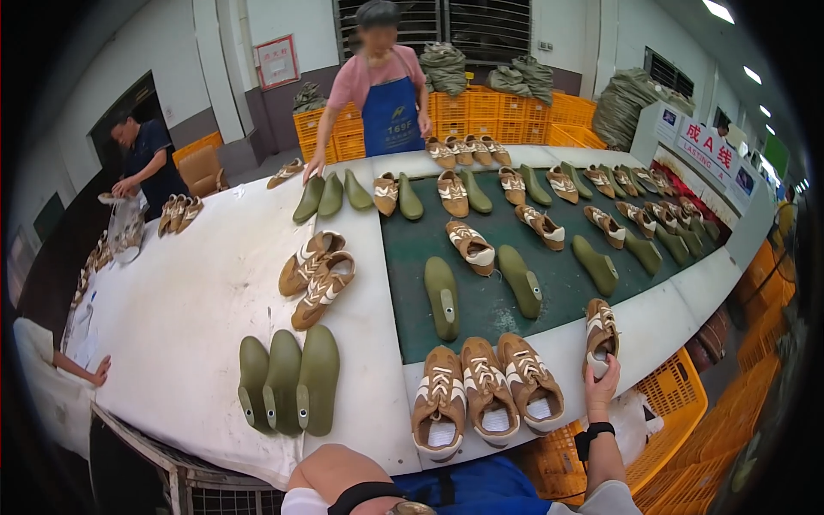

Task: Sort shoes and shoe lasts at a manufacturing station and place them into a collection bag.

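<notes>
- At the bottom of the frame, left of centre, the left forearm (339, 469) enters with a dark band (364, 494) around it; the left hand falls outside the picture, so I cannot tell its grip.
- At lower centre, three brown shoes (489, 390) stand side by side near the table's (206, 283) front edge; a stray forearm could knock one over. Their napped, suede-looking uppers carry pale stripes and laces.
- At lower right, the right hand (604, 386) has its grip around the heel of a matching shoe (601, 330), over the table's white border. Held only there, it could slip towards the orange lattice crate (674, 386).
- At lower left of centre, three olive-green lasts (283, 382) lie abreast, smooth, hard-looking and rounded; a bump could set them sliding.
- Across the middle right, the scuffed dark green surface (558, 318) bears similar shoes and lasts, whose likeness could cause mismatched pairs.
- At upper centre, a co-worker (360, 81) in a blue apron (389, 120) reaches a hand (314, 165) to further lasts (330, 197); crossing reaches could topple things.
</notes>
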A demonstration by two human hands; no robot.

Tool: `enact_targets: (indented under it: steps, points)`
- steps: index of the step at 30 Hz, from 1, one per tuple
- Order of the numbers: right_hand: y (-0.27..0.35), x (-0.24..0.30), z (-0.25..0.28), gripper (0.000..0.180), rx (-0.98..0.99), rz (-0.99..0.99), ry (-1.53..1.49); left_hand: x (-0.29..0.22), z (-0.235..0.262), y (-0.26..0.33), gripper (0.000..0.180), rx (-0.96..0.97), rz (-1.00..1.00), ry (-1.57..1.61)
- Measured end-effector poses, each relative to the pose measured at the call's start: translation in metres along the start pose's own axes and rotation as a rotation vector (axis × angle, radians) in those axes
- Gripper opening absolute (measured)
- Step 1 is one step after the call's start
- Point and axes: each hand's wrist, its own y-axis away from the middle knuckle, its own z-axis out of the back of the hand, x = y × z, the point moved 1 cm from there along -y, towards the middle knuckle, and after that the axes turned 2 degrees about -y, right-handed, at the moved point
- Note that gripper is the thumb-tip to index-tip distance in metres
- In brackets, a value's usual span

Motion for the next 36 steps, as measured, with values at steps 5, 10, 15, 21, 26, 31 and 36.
enact_targets:
  steps: [5, 10, 15, 21, 26, 31, 36]
  points:
    - [0.002, -0.006, -0.006, 0.054, -0.014, 0.014, 0.007, -0.031, 0.028, -0.013, 0.039, 0.429, -0.048, -0.529]
    - [0.004, -0.010, -0.009, 0.054, -0.028, 0.013, 0.023, -0.039, 0.053, -0.004, 0.037, 0.785, -0.359, -0.998]
    - [0.006, -0.007, -0.013, 0.053, -0.038, 0.036, 0.019, -0.054, 0.062, 0.008, 0.035, 0.704, -0.432, -0.994]
    - [0.005, -0.013, -0.009, 0.053, 0.000, -0.006, 0.011, -0.047, 0.037, 0.005, 0.032, -0.069, -0.241, -0.386]
    - [0.003, -0.007, -0.016, 0.059, -0.013, 0.025, 0.014, -0.054, 0.076, 0.015, 0.027, 0.637, -0.421, -0.933]
    - [0.003, -0.010, -0.013, 0.059, -0.074, 0.002, 0.032, -0.049, 0.060, 0.034, 0.022, 0.068, -0.198, -0.742]
    - [0.005, -0.001, -0.016, 0.060, -0.059, -0.005, 0.038, -0.010, 0.084, 0.013, 0.021, 0.282, -0.829, -0.817]
